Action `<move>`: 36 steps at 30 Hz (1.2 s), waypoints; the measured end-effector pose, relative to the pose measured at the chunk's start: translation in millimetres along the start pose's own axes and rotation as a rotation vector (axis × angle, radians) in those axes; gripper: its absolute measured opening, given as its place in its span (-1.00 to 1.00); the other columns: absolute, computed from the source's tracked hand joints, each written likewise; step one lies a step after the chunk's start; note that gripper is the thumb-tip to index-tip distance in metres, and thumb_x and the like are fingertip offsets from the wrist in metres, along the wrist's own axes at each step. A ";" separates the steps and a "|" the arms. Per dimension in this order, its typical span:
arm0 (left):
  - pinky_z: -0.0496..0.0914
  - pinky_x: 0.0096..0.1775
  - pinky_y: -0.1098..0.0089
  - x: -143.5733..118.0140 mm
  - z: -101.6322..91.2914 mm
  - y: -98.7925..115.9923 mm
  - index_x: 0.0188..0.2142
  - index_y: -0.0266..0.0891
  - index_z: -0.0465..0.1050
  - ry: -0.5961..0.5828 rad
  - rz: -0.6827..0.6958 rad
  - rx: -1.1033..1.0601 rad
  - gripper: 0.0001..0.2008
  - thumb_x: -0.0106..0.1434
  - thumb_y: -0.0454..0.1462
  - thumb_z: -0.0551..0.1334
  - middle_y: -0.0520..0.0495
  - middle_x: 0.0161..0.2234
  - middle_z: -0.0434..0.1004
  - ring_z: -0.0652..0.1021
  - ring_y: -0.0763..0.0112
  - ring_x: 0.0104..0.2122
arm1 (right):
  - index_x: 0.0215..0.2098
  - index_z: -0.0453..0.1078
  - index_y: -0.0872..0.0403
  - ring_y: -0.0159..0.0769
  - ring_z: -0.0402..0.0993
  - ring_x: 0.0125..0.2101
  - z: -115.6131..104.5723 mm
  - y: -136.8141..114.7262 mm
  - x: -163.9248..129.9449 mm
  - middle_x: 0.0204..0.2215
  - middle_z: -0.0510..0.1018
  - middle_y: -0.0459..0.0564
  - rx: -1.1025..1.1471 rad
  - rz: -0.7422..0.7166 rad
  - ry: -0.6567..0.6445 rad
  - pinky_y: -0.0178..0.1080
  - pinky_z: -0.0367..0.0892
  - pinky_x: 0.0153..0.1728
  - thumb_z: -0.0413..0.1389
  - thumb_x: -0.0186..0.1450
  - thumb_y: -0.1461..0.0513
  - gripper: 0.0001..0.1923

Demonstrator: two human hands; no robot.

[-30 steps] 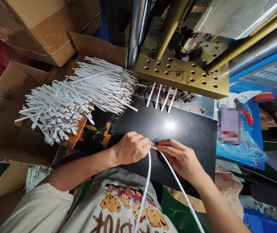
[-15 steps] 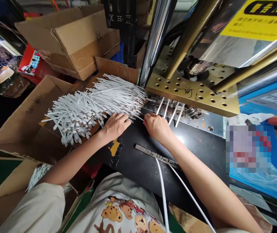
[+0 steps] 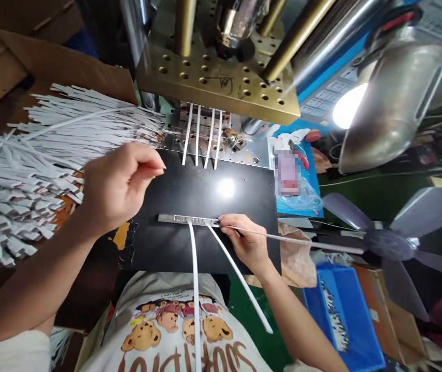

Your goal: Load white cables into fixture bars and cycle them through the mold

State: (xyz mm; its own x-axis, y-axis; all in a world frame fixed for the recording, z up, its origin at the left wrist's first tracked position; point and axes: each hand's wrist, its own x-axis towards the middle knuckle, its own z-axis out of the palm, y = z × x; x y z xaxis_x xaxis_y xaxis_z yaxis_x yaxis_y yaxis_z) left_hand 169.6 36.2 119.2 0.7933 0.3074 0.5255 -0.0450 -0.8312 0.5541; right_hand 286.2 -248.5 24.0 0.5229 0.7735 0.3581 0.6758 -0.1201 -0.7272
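Note:
My right hand [image 3: 248,240] pinches one end of a white flat cable [image 3: 294,239] at the right end of a narrow metal holder [image 3: 166,218]. The cable's other end trails off to the right. Two more white cables [image 3: 195,279] run from the holder toward my shirt. My left hand [image 3: 116,186] is raised at the left, thumb and fingers pressed together; whether anything is between them cannot be seen. Beside it lies a big pile of white cables [image 3: 69,129]. Several white strips [image 3: 207,144] stick out from under the press's brass plate [image 3: 221,98].
The black table [image 3: 154,253] carries the metal holder. Brass columns [image 3: 185,31] rise above the press plate. At the right are a metal lamp [image 3: 395,98], a fan [image 3: 389,243] and a blue bin [image 3: 360,325]. A cardboard box flap [image 3: 69,67] stands behind the pile.
My view has turned rightward. The right hand has come from near the pile to the holder's right end with a cable. My left hand has lifted off the pile's edge.

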 end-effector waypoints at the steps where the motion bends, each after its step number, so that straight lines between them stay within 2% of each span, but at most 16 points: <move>1: 0.50 -0.26 0.30 5.8 -6.6 9.4 -0.18 -0.06 0.39 0.027 -0.062 -0.067 -0.86 0.48 -0.21 0.07 0.09 -0.30 0.53 0.56 0.49 -0.33 | -0.16 0.47 -0.01 -0.26 0.60 -0.18 2.9 0.3 -1.4 -0.24 0.65 -0.05 0.004 -0.013 0.000 -0.20 0.47 -0.12 0.12 0.40 0.35 -0.85; 4: 0.58 -0.27 0.24 10.2 -16.7 19.8 -0.07 0.10 0.42 0.060 -0.194 -0.278 -0.85 0.45 -0.20 0.12 0.11 -0.27 0.55 0.58 0.47 -0.32 | -0.15 0.47 0.00 -0.27 0.58 -0.22 8.4 0.5 0.3 -0.24 0.64 -0.03 -0.032 -0.056 0.018 -0.21 0.46 -0.19 0.12 0.42 0.33 -0.87; 6: 0.61 -0.22 0.24 -1.2 -11.1 12.9 0.01 0.11 0.42 0.040 -0.258 -0.404 -0.79 0.40 -0.22 0.19 0.11 -0.24 0.58 0.60 0.46 -0.29 | -0.17 0.47 0.00 -0.27 0.57 -0.27 9.0 -1.2 3.2 -0.26 0.63 -0.02 -0.079 -0.077 0.001 -0.21 0.45 -0.23 0.10 0.43 0.31 -0.89; 8: 0.62 -0.22 0.29 -22.7 2.9 1.6 0.02 0.01 0.46 -0.003 -0.266 -0.435 -0.76 0.38 -0.24 0.24 0.07 -0.22 0.60 0.61 0.46 -0.29 | -0.19 0.46 0.02 -0.26 0.56 -0.28 8.0 -4.2 5.5 -0.27 0.62 0.00 -0.133 -0.078 -0.044 -0.21 0.44 -0.24 0.08 0.44 0.31 -0.88; 12: 0.56 -0.24 0.44 -71.0 36.5 -12.1 -0.04 -0.12 0.56 -0.107 -0.025 -0.223 -0.77 0.35 -0.37 0.26 -0.04 -0.13 0.57 0.61 0.47 -0.26 | -0.19 0.45 0.05 -0.25 0.56 -0.30 4.5 -10.6 7.2 -0.25 0.63 0.05 -0.269 -0.086 -0.112 -0.21 0.44 -0.25 0.04 0.45 0.32 -0.85; 15: 0.52 -0.08 0.32 -88.3 52.8 -11.5 -0.05 -0.23 0.52 -0.161 0.122 -0.151 -0.79 0.32 -0.42 0.27 -0.06 -0.19 0.61 0.61 0.40 -0.19 | -0.18 0.45 0.06 -0.24 0.57 -0.28 3.1 -14.0 9.4 -0.24 0.63 0.07 -0.324 -0.116 -0.140 -0.21 0.44 -0.25 0.01 0.46 0.31 -0.83; 18: 0.48 0.02 0.22 -88.5 58.9 -10.0 -0.13 -0.28 0.50 -0.225 0.172 -0.136 -0.87 0.33 -0.42 0.26 -0.11 -0.18 0.63 0.61 0.31 -0.11 | -0.21 0.45 0.06 -0.24 0.59 -0.26 4.2 -15.5 14.6 -0.26 0.64 0.06 -0.326 -0.156 -0.129 -0.23 0.45 -0.23 0.00 0.47 0.32 -0.82; 23: 0.48 -0.05 0.26 -79.4 56.2 -11.4 -0.14 -0.31 0.48 -0.346 0.186 -0.076 -0.88 0.37 -0.40 0.19 -0.15 -0.18 0.62 0.61 0.31 -0.14 | -0.22 0.45 0.11 -0.19 0.60 -0.24 10.6 -14.2 18.6 -0.27 0.64 0.09 -0.333 -0.194 -0.136 -0.21 0.45 -0.23 0.01 0.45 0.35 -0.82; 26: 0.47 -0.11 0.28 -76.9 55.6 -11.5 -0.18 -0.30 0.49 -0.326 0.214 -0.004 -0.90 0.36 -0.40 0.18 -0.13 -0.22 0.63 0.62 0.30 -0.17 | -0.22 0.46 0.11 -0.18 0.59 -0.24 9.0 -13.6 17.9 -0.26 0.64 0.09 -0.305 -0.191 -0.140 -0.19 0.44 -0.23 0.02 0.44 0.34 -0.83; 28: 0.47 -0.13 0.30 -77.9 56.1 -10.3 -0.21 -0.29 0.49 -0.316 0.220 0.021 -0.91 0.36 -0.39 0.19 -0.10 -0.25 0.63 0.62 0.31 -0.20 | -0.23 0.46 0.09 -0.20 0.58 -0.27 0.5 -12.5 22.8 -0.26 0.63 0.07 -0.276 -0.153 -0.222 -0.21 0.43 -0.26 0.00 0.43 0.35 -0.80; 31: 0.46 -0.15 0.30 -80.4 54.1 -7.8 -0.21 -0.28 0.49 -0.339 0.227 0.024 -0.90 0.36 -0.39 0.19 -0.09 -0.25 0.63 0.61 0.33 -0.22 | -0.16 0.48 0.05 -0.28 0.57 -0.33 -21.0 -4.3 50.0 -0.26 0.62 0.01 -0.169 -0.131 -0.538 -0.28 0.42 -0.31 0.00 0.40 0.40 -0.76; 32: 0.46 -0.15 0.30 -79.7 52.3 -7.9 -0.21 -0.28 0.49 -0.350 0.229 0.023 -0.90 0.36 -0.40 0.18 -0.09 -0.26 0.62 0.61 0.33 -0.23 | -0.12 0.49 0.04 -0.29 0.57 -0.31 -28.3 1.1 65.8 -0.24 0.63 -0.01 -0.138 -0.134 -0.608 -0.29 0.42 -0.29 0.02 0.39 0.40 -0.75; 33: 0.47 -0.14 0.29 -76.9 50.0 -9.1 -0.19 -0.27 0.49 -0.379 0.237 0.018 -0.89 0.36 -0.40 0.18 -0.09 -0.26 0.62 0.60 0.33 -0.22 | -0.10 0.49 0.04 -0.29 0.57 -0.30 -34.5 8.1 85.0 -0.23 0.63 -0.02 -0.128 -0.128 -0.616 -0.29 0.42 -0.27 0.04 0.38 0.38 -0.76; 34: 0.48 -0.12 0.29 -71.2 47.5 -11.7 -0.15 -0.27 0.49 -0.437 0.258 0.005 -0.86 0.36 -0.41 0.17 -0.10 -0.22 0.61 0.60 0.32 -0.19 | -0.08 0.50 0.05 -0.27 0.57 -0.29 -39.3 16.5 107.2 -0.23 0.63 -0.01 -0.147 -0.098 -0.554 -0.27 0.42 -0.25 0.05 0.38 0.35 -0.77; 36: 0.49 -0.03 0.30 -48.4 44.0 -22.3 -0.01 -0.24 0.48 -0.588 0.323 -0.055 -0.73 0.36 -0.44 0.14 -0.12 -0.10 0.59 0.58 0.32 -0.07 | -0.07 0.50 0.10 -0.21 0.54 -0.30 -43.6 36.5 157.8 -0.27 0.62 0.03 -0.274 0.046 -0.283 -0.21 0.42 -0.24 0.04 0.39 0.30 -0.77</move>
State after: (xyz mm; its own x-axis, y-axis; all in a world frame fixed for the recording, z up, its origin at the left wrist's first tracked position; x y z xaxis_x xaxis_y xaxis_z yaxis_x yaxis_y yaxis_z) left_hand 158.9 19.5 52.9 0.9326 -0.2691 0.2404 -0.3543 -0.8092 0.4686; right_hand 416.0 -158.0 79.5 0.4178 0.8998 0.1260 0.7886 -0.2902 -0.5422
